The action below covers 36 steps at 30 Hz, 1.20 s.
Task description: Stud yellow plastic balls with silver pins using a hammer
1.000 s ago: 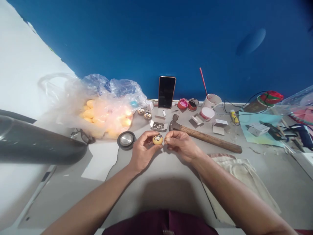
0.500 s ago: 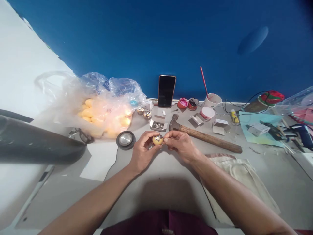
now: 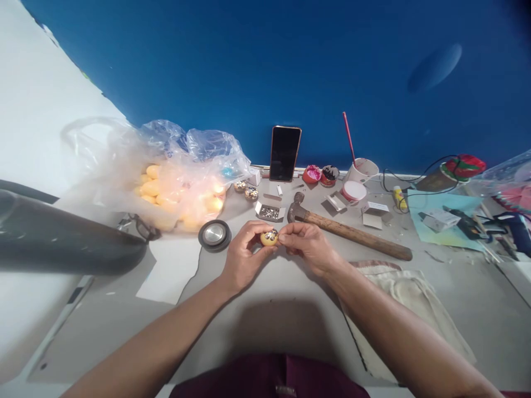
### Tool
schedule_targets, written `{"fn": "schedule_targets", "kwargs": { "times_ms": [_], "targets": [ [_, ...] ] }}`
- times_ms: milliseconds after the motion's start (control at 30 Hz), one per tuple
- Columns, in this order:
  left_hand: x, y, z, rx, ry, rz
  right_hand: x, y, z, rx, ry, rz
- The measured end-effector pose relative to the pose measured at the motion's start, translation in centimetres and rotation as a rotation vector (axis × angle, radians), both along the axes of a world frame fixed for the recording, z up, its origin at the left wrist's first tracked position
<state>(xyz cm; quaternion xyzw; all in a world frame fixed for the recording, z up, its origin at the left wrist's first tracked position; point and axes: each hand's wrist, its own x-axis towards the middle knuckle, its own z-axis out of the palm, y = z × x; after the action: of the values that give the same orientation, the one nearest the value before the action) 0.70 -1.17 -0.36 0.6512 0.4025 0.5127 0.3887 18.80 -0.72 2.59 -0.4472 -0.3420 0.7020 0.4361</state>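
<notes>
Between the thumb and fingers of my left hand (image 3: 244, 257) sits a small yellow ball (image 3: 269, 238), its top studded with shiny metal tack heads. My right hand (image 3: 309, 246) is closed in a pinch at the ball's right side; whatever lies between its fingertips is too small to make out. Just beyond the hands stands an open little box (image 3: 269, 211) full of shiny metal tacks. Two studded balls (image 3: 251, 193) rest behind it to the left. A dark round dish with a silvery centre (image 3: 214, 235) lies left of my left hand.
A hammer (image 3: 352, 229) lies right of my hands, above a folded cloth (image 3: 409, 309). A clear plastic bag (image 3: 186, 188) of yellow balls fills the left. A phone (image 3: 285, 153) leans on the blue wall. A white cup (image 3: 365, 170) and small boxes (image 3: 374, 214) stand back right.
Both hands stay around the ball, which looks slightly turned in my left fingers. The whole view has shifted a little; nothing else has moved.
</notes>
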Motion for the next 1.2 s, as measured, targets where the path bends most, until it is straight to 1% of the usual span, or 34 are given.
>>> {"fn": "schedule_targets", "kwargs": {
  "times_ms": [133, 267, 467, 700, 933, 1000, 1200],
  "targets": [
    [0.0, 0.0, 0.0, 0.019, 0.000, -0.013, 0.1, -0.1, -0.2, 0.004, 0.043, 0.033],
    [-0.1, 0.0, 0.0, 0.040, -0.002, -0.016, 0.0, -0.1, -0.2, 0.009, 0.044, 0.026],
    [-0.1, 0.0, 0.0, 0.042, 0.025, 0.007, -0.1, -0.1, -0.4, 0.008, 0.041, 0.026],
    [-0.1, -0.2, 0.1, 0.086, 0.037, 0.027, -0.1, 0.0, -1.0, -0.045, 0.103, 0.048],
    [0.0, -0.4, 0.1, 0.114, 0.068, 0.050, 0.1, 0.1, -0.9, -0.037, 0.111, 0.087],
    [0.0, -0.4, 0.1, 0.155, 0.103, 0.057, 0.2, 0.1, -0.8, -0.046, 0.100, 0.090],
    [-0.4, -0.4, 0.2, 0.404, 0.295, 0.128, 0.2, 0.1, -0.8, -0.070, 0.057, 0.093]
  ]
}}
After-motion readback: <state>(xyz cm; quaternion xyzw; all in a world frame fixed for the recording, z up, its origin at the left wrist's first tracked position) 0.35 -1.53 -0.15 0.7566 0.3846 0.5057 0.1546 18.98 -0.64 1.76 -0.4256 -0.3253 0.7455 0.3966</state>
